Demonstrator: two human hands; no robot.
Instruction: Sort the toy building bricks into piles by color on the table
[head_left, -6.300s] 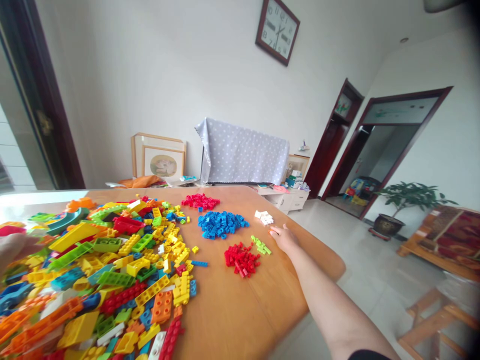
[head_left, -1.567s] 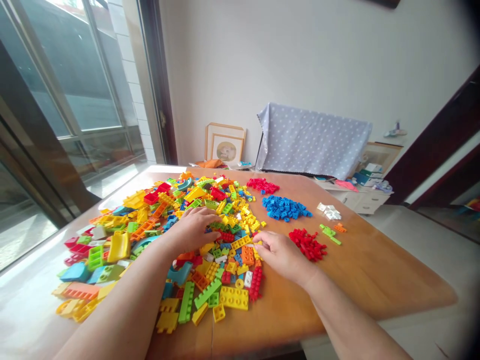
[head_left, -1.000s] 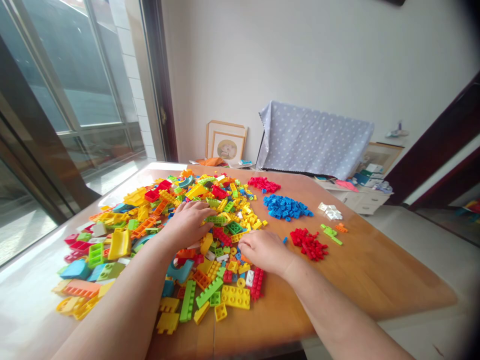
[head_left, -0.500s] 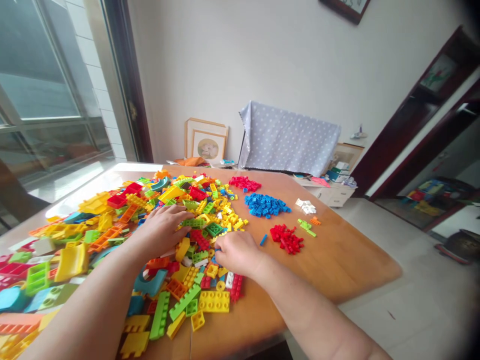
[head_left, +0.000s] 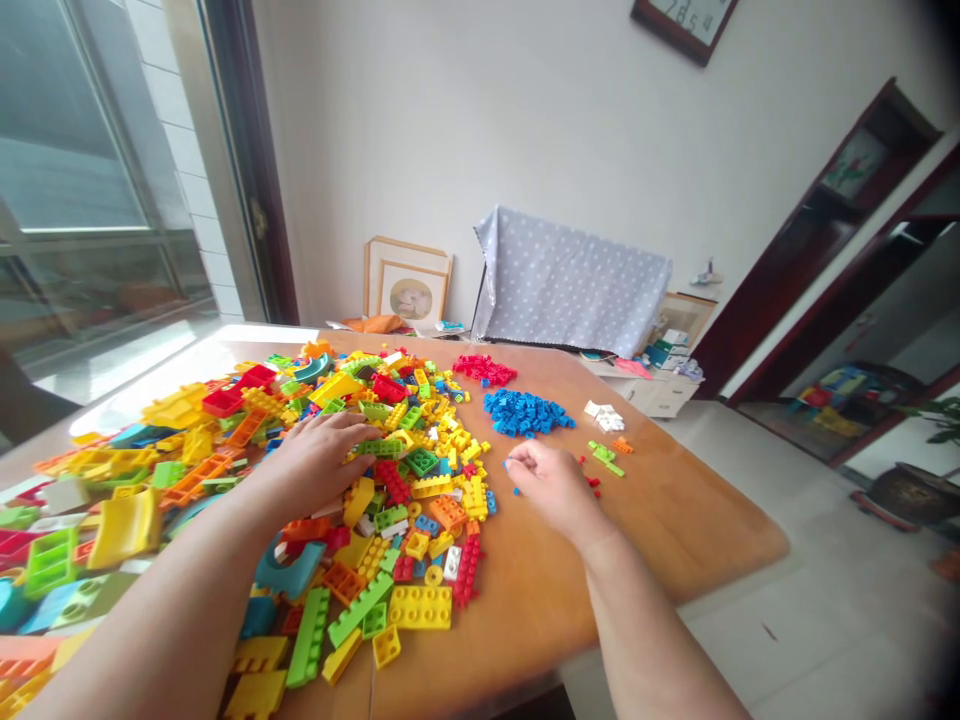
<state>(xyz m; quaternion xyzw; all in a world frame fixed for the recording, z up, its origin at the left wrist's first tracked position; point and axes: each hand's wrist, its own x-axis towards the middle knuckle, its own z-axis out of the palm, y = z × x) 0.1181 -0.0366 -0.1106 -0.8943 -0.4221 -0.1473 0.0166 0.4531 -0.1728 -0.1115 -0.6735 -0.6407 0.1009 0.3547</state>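
Observation:
My left hand (head_left: 319, 455) rests on the big mixed pile of toy building bricks (head_left: 390, 480), its fingers loosely spread beside a green brick (head_left: 379, 447). My right hand (head_left: 551, 487) is over bare wood, right of the pile, with thumb and forefinger pinched. A speck of blue, seemingly a small blue brick (head_left: 508, 463), shows at its fingertips. Below the fingers, the end of another blue piece (head_left: 516, 491) lies on the table. Just beyond is a heap of blue bricks (head_left: 529, 413). Behind the right hand, a red heap (head_left: 593, 485) is mostly hidden.
On the wooden table (head_left: 675, 530) are more sorted groups: dark pink bricks (head_left: 484, 369) at the back, white ones (head_left: 604, 416), light green ones (head_left: 606, 458) and a few orange ones (head_left: 622, 445). A dotted cloth (head_left: 574, 280) hangs past the far edge.
My right hand has moved right, from the edge of the pile to between the blue and red heaps. My left hand has stayed on the pile. The view has shifted slightly.

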